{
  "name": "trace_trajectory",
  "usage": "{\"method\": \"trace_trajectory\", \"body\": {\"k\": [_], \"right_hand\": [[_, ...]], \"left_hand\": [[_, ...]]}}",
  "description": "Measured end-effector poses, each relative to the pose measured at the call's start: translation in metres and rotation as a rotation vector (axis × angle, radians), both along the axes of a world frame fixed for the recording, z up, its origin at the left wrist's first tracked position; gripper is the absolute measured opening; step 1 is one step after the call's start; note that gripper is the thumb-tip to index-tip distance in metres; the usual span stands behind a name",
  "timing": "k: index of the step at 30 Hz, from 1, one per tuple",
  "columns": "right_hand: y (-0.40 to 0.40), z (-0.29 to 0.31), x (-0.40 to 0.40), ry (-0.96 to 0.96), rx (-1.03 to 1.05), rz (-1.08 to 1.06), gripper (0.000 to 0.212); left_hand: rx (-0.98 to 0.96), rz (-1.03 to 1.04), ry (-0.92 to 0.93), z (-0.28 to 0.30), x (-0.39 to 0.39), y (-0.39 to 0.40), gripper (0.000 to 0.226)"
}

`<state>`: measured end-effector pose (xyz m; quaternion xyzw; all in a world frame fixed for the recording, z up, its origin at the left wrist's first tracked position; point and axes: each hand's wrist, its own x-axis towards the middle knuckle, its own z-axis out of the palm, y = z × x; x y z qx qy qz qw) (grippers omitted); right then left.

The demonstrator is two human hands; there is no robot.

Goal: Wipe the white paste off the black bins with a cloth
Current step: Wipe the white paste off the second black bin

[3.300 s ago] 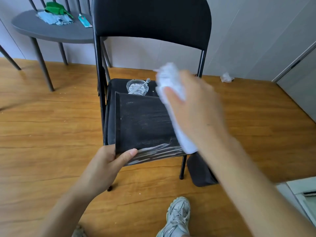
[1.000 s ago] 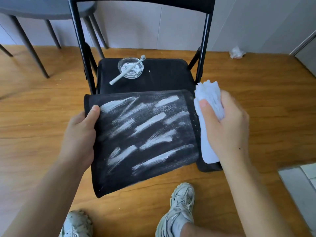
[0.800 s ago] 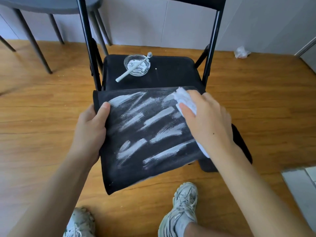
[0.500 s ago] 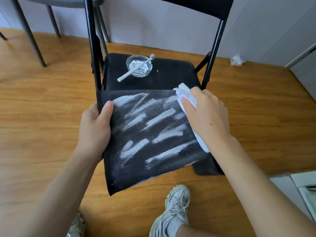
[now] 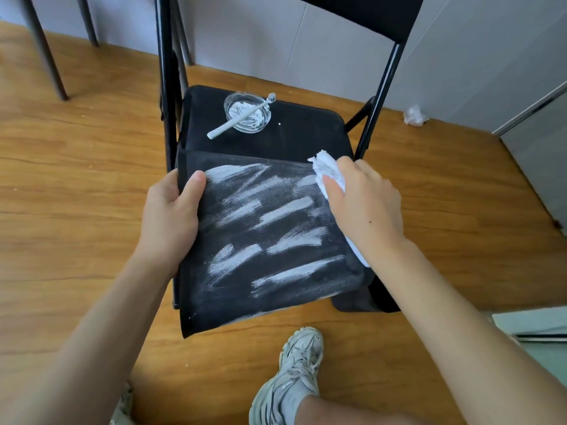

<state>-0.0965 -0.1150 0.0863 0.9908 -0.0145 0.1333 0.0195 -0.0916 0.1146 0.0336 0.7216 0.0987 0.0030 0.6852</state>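
Left hand (image 5: 170,217) grips the left edge of the flat black fabric bin (image 5: 270,240), thumb curled over its face, holding it tilted up before the black folding chair (image 5: 294,139). White paste streaks (image 5: 285,210) run slantwise across the panel — lower-left to upper-right. Right hand (image 5: 365,207), the nearer to the streaks, presses a crumpled white cloth (image 5: 326,168) to the top-right corner, fingers curled round it. Judgement: the wipe should sweep leftward and down across the streaks.

Black folding chair (image 5: 306,139) on a wooden floor (image 5: 76,185), its seat bearing a glass dish (image 5: 247,113) with a white toothbrush (image 5: 236,119) laid across; crumpled tissue (image 5: 414,115) by the wall.
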Motion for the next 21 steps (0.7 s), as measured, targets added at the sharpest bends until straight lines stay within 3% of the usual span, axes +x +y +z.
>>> {"method": "trace_trajectory", "body": {"k": [3, 8, 12, 17, 21], "right_hand": [[-0.003, 0.001, -0.001, 0.011, -0.007, -0.019, 0.02], [-0.001, 0.002, 0.008, 0.05, -0.017, -0.048, 0.021], [-0.004, 0.003, 0.006, 0.038, -0.003, -0.048, 0.024], [0.002, 0.006, -0.005, 0.047, 0.026, -0.02, 0.027], [0.007, 0.0, -0.059, 0.065, -0.048, 0.106, 0.026]], "left_hand": [[0.002, 0.043, 0.013, 0.005, -0.001, -0.003, 0.029], [-0.042, 0.002, 0.164, 0.016, -0.037, -0.006, 0.021], [-0.159, 0.041, 0.299, 0.017, -0.071, -0.01, 0.042], [-0.061, 0.097, 0.267, 0.016, -0.067, -0.014, 0.043], [0.041, 0.027, 0.154, 0.008, -0.067, -0.005, 0.04]]}}
